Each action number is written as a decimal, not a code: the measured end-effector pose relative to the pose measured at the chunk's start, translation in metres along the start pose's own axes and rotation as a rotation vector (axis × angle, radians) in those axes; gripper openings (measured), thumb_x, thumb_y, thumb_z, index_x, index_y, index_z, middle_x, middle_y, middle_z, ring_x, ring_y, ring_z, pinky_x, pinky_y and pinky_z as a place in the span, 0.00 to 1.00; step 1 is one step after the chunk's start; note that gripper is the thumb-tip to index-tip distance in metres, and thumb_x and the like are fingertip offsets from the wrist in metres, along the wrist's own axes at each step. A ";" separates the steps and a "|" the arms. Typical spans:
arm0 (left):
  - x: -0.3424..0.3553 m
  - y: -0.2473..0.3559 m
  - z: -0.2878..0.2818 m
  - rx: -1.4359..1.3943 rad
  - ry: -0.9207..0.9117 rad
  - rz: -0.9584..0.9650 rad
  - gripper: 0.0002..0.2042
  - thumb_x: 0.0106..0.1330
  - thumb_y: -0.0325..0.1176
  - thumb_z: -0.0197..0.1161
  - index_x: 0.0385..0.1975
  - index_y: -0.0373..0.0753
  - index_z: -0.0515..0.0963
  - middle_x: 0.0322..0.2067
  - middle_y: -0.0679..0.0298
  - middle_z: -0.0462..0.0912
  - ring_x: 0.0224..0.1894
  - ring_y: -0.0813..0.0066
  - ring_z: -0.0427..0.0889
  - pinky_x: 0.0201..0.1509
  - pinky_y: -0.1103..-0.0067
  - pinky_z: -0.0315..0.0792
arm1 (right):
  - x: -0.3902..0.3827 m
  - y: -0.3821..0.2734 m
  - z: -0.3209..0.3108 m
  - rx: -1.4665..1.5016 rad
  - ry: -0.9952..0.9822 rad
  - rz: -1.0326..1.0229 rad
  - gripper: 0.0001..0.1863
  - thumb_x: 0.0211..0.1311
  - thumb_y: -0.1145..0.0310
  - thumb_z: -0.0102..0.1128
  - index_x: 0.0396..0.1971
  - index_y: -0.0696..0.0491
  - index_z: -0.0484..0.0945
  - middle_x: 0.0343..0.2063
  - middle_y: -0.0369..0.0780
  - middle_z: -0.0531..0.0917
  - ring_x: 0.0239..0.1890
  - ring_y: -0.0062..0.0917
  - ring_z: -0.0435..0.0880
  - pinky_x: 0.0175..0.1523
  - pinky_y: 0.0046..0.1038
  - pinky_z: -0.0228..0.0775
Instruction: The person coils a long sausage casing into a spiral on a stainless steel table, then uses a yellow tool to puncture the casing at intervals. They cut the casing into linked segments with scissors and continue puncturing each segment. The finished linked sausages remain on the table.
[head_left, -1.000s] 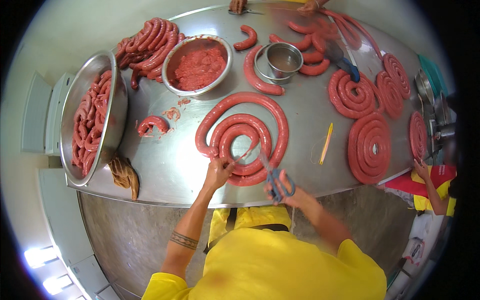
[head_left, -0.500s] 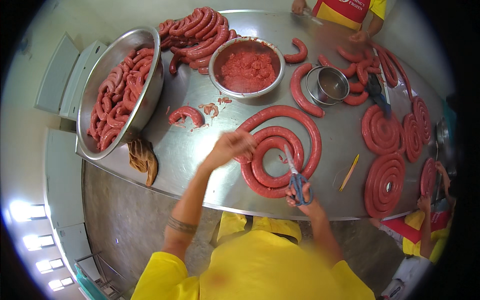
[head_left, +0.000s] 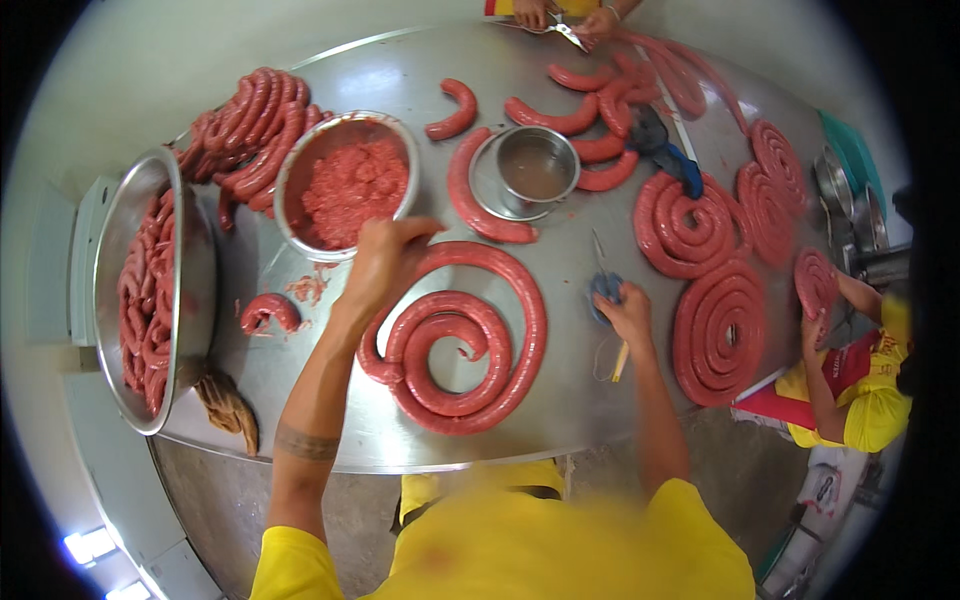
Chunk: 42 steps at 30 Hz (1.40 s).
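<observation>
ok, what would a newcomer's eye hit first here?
The loose sausage spiral on the metal table, near the picture's centre. Next, the big metal basin heaped with sausages at far left, and the bowl of raw ground meat to its right. Then the tight coils on the right, with blue-handled scissors in the right hand just left of them.

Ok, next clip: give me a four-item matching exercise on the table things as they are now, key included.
1. Blue-handled steel scissors
2. Brown cloth
3. Small round steel pot
4. Large steel basin

A. Holds murky liquid
B. Holds red sausages
C. Touched by the right hand
D. Crumpled near the table's front edge

Pairs: 1-C, 2-D, 3-A, 4-B
</observation>
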<state>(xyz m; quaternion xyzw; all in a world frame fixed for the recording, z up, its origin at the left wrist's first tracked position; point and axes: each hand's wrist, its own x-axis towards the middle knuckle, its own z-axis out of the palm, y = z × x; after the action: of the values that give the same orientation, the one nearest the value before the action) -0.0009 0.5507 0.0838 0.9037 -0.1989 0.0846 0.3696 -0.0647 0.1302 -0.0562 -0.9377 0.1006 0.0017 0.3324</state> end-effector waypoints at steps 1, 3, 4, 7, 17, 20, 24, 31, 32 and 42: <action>0.032 0.015 0.023 -0.042 -0.070 -0.039 0.11 0.61 0.20 0.62 0.42 0.35 0.86 0.34 0.48 0.87 0.36 0.56 0.89 0.42 0.68 0.79 | 0.012 0.004 0.005 -0.044 -0.006 -0.039 0.23 0.47 0.55 0.77 0.29 0.61 0.81 0.23 0.46 0.82 0.27 0.41 0.80 0.36 0.40 0.72; 0.092 0.036 0.075 -0.099 0.015 0.134 0.13 0.59 0.20 0.63 0.42 0.37 0.86 0.34 0.47 0.87 0.36 0.56 0.89 0.43 0.68 0.79 | 0.031 0.004 0.012 -0.133 0.177 -0.252 0.22 0.50 0.57 0.76 0.35 0.60 0.82 0.27 0.45 0.83 0.28 0.41 0.81 0.39 0.39 0.74; 0.119 0.038 0.099 -0.024 -0.028 0.088 0.12 0.59 0.22 0.63 0.42 0.36 0.86 0.35 0.46 0.87 0.36 0.57 0.89 0.43 0.68 0.79 | 0.037 0.000 0.014 -0.167 0.302 -0.389 0.22 0.51 0.58 0.76 0.38 0.60 0.82 0.29 0.45 0.84 0.28 0.41 0.82 0.40 0.39 0.75; 0.182 0.022 0.163 0.452 -0.370 -0.053 0.11 0.63 0.26 0.60 0.43 0.34 0.85 0.39 0.46 0.87 0.41 0.54 0.89 0.48 0.66 0.81 | 0.027 -0.023 0.023 -0.059 0.364 -0.276 0.20 0.54 0.61 0.75 0.41 0.58 0.82 0.32 0.43 0.84 0.30 0.40 0.82 0.43 0.37 0.77; 0.200 -0.016 0.191 0.558 -0.443 -0.079 0.13 0.69 0.31 0.53 0.44 0.37 0.85 0.42 0.47 0.86 0.46 0.52 0.88 0.51 0.63 0.81 | -0.047 -0.085 0.038 0.401 -0.320 -0.110 0.12 0.58 0.67 0.70 0.34 0.60 0.81 0.32 0.47 0.85 0.33 0.36 0.85 0.43 0.33 0.77; 0.183 -0.007 0.157 0.358 -0.364 0.022 0.14 0.61 0.29 0.61 0.47 0.34 0.81 0.37 0.48 0.88 0.43 0.53 0.88 0.48 0.63 0.81 | -0.048 -0.084 0.049 0.436 -0.258 -0.175 0.11 0.59 0.68 0.69 0.34 0.60 0.81 0.32 0.47 0.85 0.34 0.37 0.86 0.43 0.34 0.77; 0.057 0.000 0.108 -0.095 -0.041 0.194 0.16 0.60 0.28 0.65 0.49 0.35 0.79 0.38 0.46 0.86 0.43 0.49 0.86 0.49 0.64 0.78 | -0.075 -0.073 0.056 0.467 -0.199 -0.124 0.10 0.60 0.68 0.69 0.34 0.59 0.81 0.29 0.43 0.85 0.31 0.30 0.83 0.39 0.31 0.75; -0.231 -0.015 0.055 0.517 -0.043 -0.483 0.41 0.61 0.48 0.70 0.68 0.29 0.62 0.69 0.39 0.57 0.71 0.38 0.58 0.73 0.56 0.56 | -0.187 -0.097 0.063 0.249 -0.112 -0.246 0.25 0.52 0.64 0.75 0.50 0.53 0.78 0.53 0.47 0.80 0.52 0.37 0.80 0.53 0.40 0.72; -0.249 -0.021 0.057 0.489 0.100 -0.706 0.42 0.60 0.50 0.71 0.67 0.26 0.62 0.68 0.35 0.56 0.70 0.37 0.57 0.72 0.56 0.57 | -0.204 -0.107 0.071 0.186 -0.186 -0.312 0.31 0.50 0.60 0.76 0.55 0.50 0.76 0.59 0.46 0.73 0.59 0.39 0.73 0.58 0.45 0.65; -0.240 -0.064 0.076 0.031 0.125 -1.014 0.27 0.55 0.39 0.69 0.46 0.22 0.71 0.35 0.44 0.83 0.35 0.47 0.84 0.44 0.63 0.79 | -0.186 -0.119 0.123 -0.302 -0.368 -0.733 0.51 0.37 0.46 0.81 0.68 0.35 0.69 0.76 0.45 0.52 0.77 0.44 0.50 0.72 0.57 0.45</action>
<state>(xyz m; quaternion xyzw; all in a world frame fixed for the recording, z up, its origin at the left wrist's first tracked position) -0.1913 0.6100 -0.0829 0.8851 0.2885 -0.0485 0.3619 -0.2160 0.3319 -0.0645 -0.9337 -0.3010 0.0653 0.1826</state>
